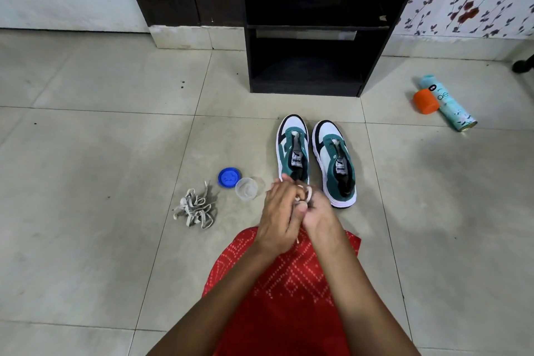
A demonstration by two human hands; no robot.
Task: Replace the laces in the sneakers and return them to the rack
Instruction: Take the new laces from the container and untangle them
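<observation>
Two green, white and black sneakers stand side by side on the floor tiles with no laces in them, the left sneaker (293, 150) and the right sneaker (335, 163). Just in front of their heels, my left hand (278, 215) and my right hand (318, 215) are pressed together. Both hold a coiled white lace (304, 193), whose loops show above the fingers. A heap of grey old laces (195, 209) lies on the floor to the left. The dark shoe rack (309, 72) stands behind the sneakers with open shelves.
A clear plastic jar (246, 188) and its blue lid (229, 178) sit between the old laces and my hands. A teal spray can (448, 104) and an orange cap (425, 101) lie at the right. My red patterned garment (289, 283) covers the floor below my arms.
</observation>
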